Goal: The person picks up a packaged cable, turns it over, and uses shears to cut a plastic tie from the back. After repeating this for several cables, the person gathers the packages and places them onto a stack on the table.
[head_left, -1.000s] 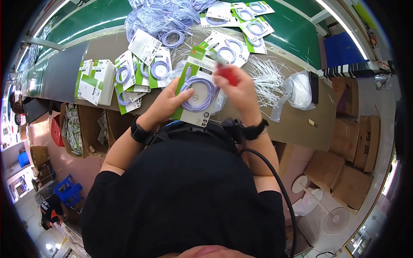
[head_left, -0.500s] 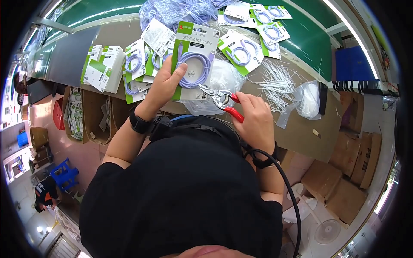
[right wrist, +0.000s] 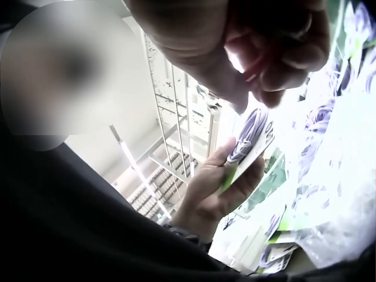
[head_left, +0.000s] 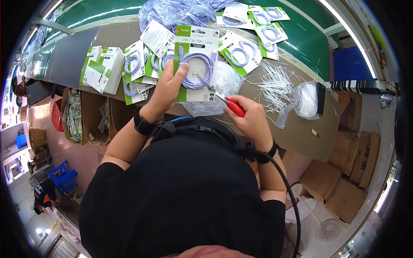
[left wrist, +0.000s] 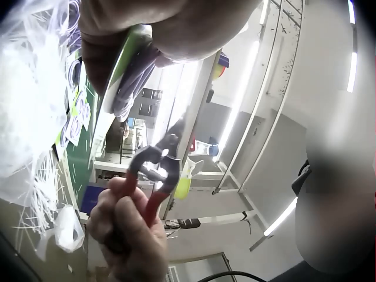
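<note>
My left hand (head_left: pixel 167 88) holds up a white-and-green USB-C cable card (head_left: pixel 195 78), thumb on its front at the left edge. A coiled lilac cable (head_left: pixel 208 73) sits on the card's face; the right wrist view shows the cable (right wrist: pixel 249 138) side-on. In my right hand (head_left: pixel 254 122) I grip red-handled cutting pliers (head_left: pixel 236 107), their metal tips close to the card's lower right corner. The left wrist view shows the handles of the pliers (left wrist: pixel 154 202) spread apart in my fingers, the jaws pointing up towards the card. A clear plastic bag (head_left: pixel 228 79) lies behind the card.
Stacked cards (head_left: pixel 109 69) stand at the left, with loose carded cables (head_left: pixel 134 64) beside them. More carded cables (head_left: pixel 241 53) and a heap of bagged lilac cables (head_left: pixel 172 13) lie at the back. White zip ties (head_left: pixel 275 84) are scattered on the right, near a bag (head_left: pixel 306 101).
My right hand with the pliers has dropped from the card's upper right to its lower right corner. The card has risen and turned more upright in my left hand.
</note>
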The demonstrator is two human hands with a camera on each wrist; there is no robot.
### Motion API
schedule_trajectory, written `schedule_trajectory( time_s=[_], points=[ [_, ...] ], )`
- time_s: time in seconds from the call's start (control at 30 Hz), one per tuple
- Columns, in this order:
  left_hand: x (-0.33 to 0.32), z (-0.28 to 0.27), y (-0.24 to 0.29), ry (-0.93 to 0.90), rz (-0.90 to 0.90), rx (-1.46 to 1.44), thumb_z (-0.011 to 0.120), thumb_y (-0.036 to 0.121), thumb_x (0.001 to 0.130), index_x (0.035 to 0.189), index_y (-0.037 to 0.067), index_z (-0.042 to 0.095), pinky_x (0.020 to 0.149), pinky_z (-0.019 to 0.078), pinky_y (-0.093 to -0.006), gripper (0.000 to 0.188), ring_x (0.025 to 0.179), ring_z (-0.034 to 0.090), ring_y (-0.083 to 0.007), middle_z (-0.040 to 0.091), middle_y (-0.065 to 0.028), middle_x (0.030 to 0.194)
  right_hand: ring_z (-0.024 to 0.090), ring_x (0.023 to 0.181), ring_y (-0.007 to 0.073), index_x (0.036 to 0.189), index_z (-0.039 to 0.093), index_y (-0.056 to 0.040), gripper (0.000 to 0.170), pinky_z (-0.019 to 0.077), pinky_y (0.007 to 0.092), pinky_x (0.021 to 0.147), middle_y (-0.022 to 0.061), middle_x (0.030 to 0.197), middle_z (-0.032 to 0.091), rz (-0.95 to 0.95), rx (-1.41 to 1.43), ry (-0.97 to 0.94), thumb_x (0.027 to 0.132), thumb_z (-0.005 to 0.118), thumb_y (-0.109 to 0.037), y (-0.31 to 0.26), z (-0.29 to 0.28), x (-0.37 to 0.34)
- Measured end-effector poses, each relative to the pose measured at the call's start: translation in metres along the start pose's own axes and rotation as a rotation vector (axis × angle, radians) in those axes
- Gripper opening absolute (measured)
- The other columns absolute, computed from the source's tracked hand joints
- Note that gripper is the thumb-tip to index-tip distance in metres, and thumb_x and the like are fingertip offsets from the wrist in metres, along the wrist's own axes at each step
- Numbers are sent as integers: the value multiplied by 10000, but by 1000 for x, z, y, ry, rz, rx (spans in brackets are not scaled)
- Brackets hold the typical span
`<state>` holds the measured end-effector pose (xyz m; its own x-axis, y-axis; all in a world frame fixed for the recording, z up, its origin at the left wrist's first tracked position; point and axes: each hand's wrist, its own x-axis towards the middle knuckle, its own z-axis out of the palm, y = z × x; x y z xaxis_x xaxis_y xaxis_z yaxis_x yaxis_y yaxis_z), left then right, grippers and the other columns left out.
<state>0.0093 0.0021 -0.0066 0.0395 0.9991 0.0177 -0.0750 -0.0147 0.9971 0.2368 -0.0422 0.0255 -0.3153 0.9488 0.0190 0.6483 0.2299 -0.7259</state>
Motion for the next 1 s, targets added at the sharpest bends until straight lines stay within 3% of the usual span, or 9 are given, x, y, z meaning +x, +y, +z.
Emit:
schedule_trajectory(
  time_s=[0.03,0.1,0.17,0.33,0.6,0.67,0.8,0.87,1.0],
  points=[
    [1,3,2,8,-81,-120,448,204,974,1241,20,424,812,450,-274,326,941,540,-126,552,-59,1086,583,755,287,1067,571,-31,406,468,372,681,113,872,608,72,235,0,695,708,-118,1,-1,3],
    [1,8,6,11,-252,-356,428,197,982,1270,27,414,861,453,-274,335,998,546,-113,554,-65,1117,585,759,295,1057,569,-28,395,470,375,683,118,871,608,31,224,93,696,705,-111,-7,3,10],
    [0,11,4,-1,-248,-356,435,192,979,1271,25,401,864,447,-268,338,1002,536,-113,546,-63,1114,589,767,313,1037,567,-22,373,475,382,687,130,870,608,-45,203,283,697,701,-97,-18,11,17],
    [-2,22,-5,-34,-196,-355,456,170,970,1275,23,374,880,433,-259,349,1017,518,-114,526,-62,1119,593,790,318,1026,566,-22,366,476,373,700,142,892,610,-214,0,322,693,701,-89,-15,31,28],
    [-3,24,1,6,-114,-408,464,139,965,1295,21,362,913,422,-268,365,1057,511,-127,513,-64,1183,604,802,318,1035,574,-20,370,481,361,712,151,904,616,-196,45,418,690,695,-81,-11,44,33],
    [-1,10,5,62,-94,-427,464,137,964,1298,20,361,918,419,-268,368,1066,508,-130,512,-63,1191,625,814,299,1041,586,-17,348,487,344,723,155,921,630,-33,115,474,723,692,-111,-11,40,33],
    [4,-46,7,80,-60,-540,484,152,959,1312,21,359,925,418,-273,397,1083,504,-131,511,-62,1210,638,815,261,1053,594,-19,339,488,324,730,157,933,639,62,188,301,760,692,-160,6,32,33],
    [0,-66,4,97,-46,-488,496,169,955,1319,23,358,922,423,-276,415,1083,504,-129,514,-62,1205,631,803,224,1076,587,-21,370,484,314,722,143,929,641,50,39,197,769,701,-192,15,35,32],
    [-5,-98,-3,161,-8,-361,512,182,949,1326,16,353,913,433,-280,442,1072,508,-130,518,-64,1203,616,794,167,1100,578,-19,381,481,286,716,101,917,644,51,81,206,776,703,-176,35,45,26]
  ],
)
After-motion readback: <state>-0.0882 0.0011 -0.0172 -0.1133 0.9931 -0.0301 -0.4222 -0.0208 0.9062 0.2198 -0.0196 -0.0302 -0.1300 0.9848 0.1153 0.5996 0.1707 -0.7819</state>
